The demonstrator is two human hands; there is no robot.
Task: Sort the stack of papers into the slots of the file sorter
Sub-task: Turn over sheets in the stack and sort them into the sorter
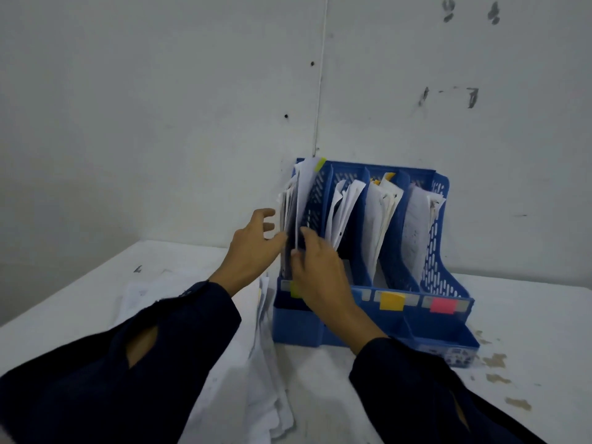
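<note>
The sorter (pixel 397 251) right of centre is blue plastic, its dividers pierced with rows of oval slots. Its front rail carries a yellow tag (pixel 391 300), a pink tag (pixel 443 305) and a green tag (pixel 295 290) half hidden. White papers (pixel 349 200) stand in its slots, some speckled with dark print; the far-left sheet has a green tab (pixel 319 165) on top. The stack (pixel 266 379) at lower centre is white. Both sleeves (pixel 160 363) are dark navy. The white table (pixel 528 315) shows brown stains at right, and the pale grey wall (pixel 160 107) has black marks.
</note>
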